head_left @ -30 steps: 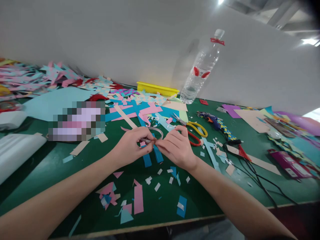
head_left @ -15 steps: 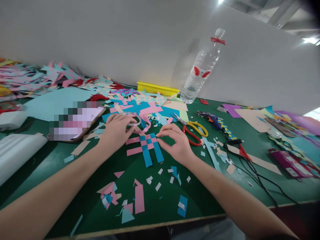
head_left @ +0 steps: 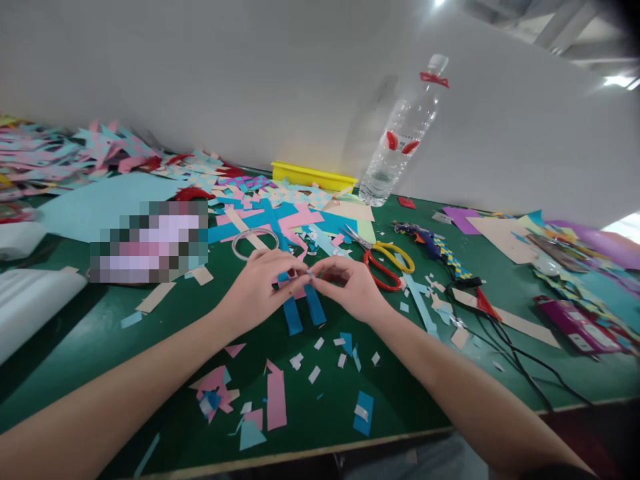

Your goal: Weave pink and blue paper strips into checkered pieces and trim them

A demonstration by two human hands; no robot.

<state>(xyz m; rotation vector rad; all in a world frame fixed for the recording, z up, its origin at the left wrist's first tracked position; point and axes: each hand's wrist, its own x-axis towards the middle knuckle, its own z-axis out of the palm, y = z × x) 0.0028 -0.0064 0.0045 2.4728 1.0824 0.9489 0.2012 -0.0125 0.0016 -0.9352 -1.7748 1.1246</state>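
A small lattice of blue and pink paper strips (head_left: 293, 315) lies on the green table, its two blue ends pointing toward me. My left hand (head_left: 260, 288) covers its left part and pinches its upper right edge between thumb and forefinger. From the other side my right hand (head_left: 347, 283) has thumb and forefinger pressed together. The fingertips of both hands meet there, at a tiny pale bit that I cannot make out. Behind my left hand rests a roll of clear tape (head_left: 255, 244). Scissors (head_left: 385, 260) with red and yellow handles lie open beyond my right hand.
Paper scraps (head_left: 276, 399) lie scattered near the front edge. A phone (head_left: 150, 250) is at left, beside a white roll (head_left: 35, 313). A clear bottle (head_left: 400, 143) stands against the wall, near a yellow tray (head_left: 314, 177). Black cables (head_left: 520, 360) trail off at right.
My left hand has let go of the tape roll, which now lies on the table, and has come right and nearer onto the paper strips. My right hand has shifted slightly left.
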